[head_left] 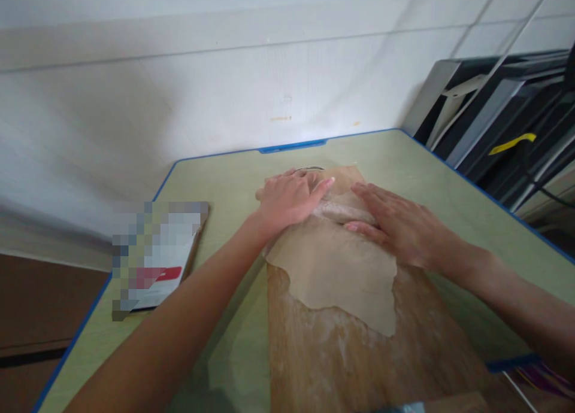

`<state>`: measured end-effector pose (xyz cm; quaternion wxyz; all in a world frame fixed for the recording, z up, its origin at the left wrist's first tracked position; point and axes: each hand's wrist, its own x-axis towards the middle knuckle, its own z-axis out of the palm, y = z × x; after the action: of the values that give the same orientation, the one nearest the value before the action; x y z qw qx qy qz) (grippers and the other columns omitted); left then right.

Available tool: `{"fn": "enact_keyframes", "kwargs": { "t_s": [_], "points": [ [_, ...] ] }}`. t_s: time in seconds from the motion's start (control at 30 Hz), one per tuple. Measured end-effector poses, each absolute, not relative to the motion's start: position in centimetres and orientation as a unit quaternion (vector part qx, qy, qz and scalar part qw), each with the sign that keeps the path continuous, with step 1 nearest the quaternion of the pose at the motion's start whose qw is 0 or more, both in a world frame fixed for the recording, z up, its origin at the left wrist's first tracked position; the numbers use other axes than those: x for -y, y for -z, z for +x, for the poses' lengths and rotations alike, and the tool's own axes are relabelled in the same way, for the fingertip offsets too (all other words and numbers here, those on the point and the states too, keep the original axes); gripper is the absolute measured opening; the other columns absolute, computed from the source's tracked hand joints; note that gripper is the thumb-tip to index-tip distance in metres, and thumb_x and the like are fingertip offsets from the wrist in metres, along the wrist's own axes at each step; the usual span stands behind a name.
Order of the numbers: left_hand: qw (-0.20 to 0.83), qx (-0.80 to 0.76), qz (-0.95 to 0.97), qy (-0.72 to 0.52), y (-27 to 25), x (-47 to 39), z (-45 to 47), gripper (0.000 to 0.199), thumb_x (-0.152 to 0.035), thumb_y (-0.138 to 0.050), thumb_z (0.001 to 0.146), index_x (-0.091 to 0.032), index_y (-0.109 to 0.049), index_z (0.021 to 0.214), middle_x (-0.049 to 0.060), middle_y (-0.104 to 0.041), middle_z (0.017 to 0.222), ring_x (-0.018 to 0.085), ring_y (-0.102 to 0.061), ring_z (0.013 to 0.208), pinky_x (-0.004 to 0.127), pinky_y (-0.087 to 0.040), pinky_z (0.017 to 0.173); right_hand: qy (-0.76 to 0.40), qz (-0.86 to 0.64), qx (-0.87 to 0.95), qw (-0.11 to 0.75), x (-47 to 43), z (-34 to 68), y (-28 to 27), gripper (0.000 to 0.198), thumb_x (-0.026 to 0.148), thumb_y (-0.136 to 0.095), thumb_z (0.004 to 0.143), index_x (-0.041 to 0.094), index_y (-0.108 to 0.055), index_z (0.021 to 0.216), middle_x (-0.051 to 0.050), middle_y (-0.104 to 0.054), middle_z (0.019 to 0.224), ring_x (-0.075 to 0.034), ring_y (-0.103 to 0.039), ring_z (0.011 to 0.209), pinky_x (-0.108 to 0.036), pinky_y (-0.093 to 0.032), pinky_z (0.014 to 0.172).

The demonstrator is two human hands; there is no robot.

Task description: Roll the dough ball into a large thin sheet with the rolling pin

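A thin sheet of dough [341, 269] lies on the wooden board [323, 353], its ragged near edge reaching toward me. Its far part is wrapped around a rolling pin, whose left tip [259, 194] sticks out past the dough. Over the left part of the pin lies my left hand [287, 197], fingers curved across it and thumb stretched to the right. My right hand [395, 221] rests on the right part of the dough-covered roll, fingers straight and thumb apart. Most of the pin is hidden by dough and hands.
The board stands on a pale green table [224, 179] with blue edging. A flat box [171, 245], partly blurred out, lies to the left. Behind is a white wall [224, 102]. Dark folded furniture or panels [485, 114] lean at the right, beyond the table edge.
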<state>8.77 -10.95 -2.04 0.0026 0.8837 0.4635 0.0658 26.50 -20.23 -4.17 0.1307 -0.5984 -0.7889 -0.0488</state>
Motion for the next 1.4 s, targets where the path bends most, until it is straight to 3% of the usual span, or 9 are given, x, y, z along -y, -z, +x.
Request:
{"fn": "enact_keyframes", "kwargs": {
  "t_s": [0.33,0.5,0.87,1.4],
  "points": [
    [0.048,-0.495,0.866,-0.054,1.9,8.4,10.4,0.064,-0.061,-0.012,0.089,-0.023,-0.059,0.105,0.007,-0.068,0.102,0.028,-0.061,0.099,0.042,-0.044,0.085,-0.052,-0.594,0.794,0.119,17.9,28.1,4.4,0.079,0.068,-0.032,0.082,0.010,-0.040,0.134,-0.018,-0.044,0.138,-0.031,-0.035,0.130,-0.047,-0.033,0.106],
    [0.032,-0.487,0.869,-0.086,2.3,7.4,11.1,0.062,-0.057,-0.016,0.090,-0.019,-0.064,0.097,0.010,-0.065,0.106,0.028,-0.060,0.100,0.042,-0.046,0.085,-0.065,-0.577,0.803,0.136,17.4,28.3,4.3,0.066,0.065,-0.036,0.083,0.017,-0.047,0.128,-0.013,-0.052,0.132,-0.031,-0.042,0.126,-0.047,-0.038,0.101],
    [0.040,-0.518,0.850,-0.082,2.7,4.8,12.7,0.033,-0.035,-0.044,0.081,-0.016,-0.068,0.092,0.013,-0.069,0.097,0.027,-0.064,0.091,0.035,-0.049,0.074,-0.087,-0.603,0.779,0.151,16.5,28.6,3.9,0.062,0.062,-0.049,0.077,0.020,-0.052,0.122,-0.011,-0.065,0.112,-0.030,-0.063,0.098,-0.042,-0.051,0.078],
    [0.023,-0.518,0.844,-0.137,3.1,2.0,15.2,0.032,-0.023,-0.038,0.082,-0.010,-0.061,0.102,0.015,-0.062,0.105,0.028,-0.059,0.102,0.036,-0.046,0.085,-0.105,-0.593,0.779,0.174,15.9,29.7,4.0,0.059,0.062,-0.043,0.081,0.019,-0.057,0.119,-0.010,-0.066,0.111,-0.030,-0.063,0.095,-0.041,-0.049,0.080]
  ]
}}
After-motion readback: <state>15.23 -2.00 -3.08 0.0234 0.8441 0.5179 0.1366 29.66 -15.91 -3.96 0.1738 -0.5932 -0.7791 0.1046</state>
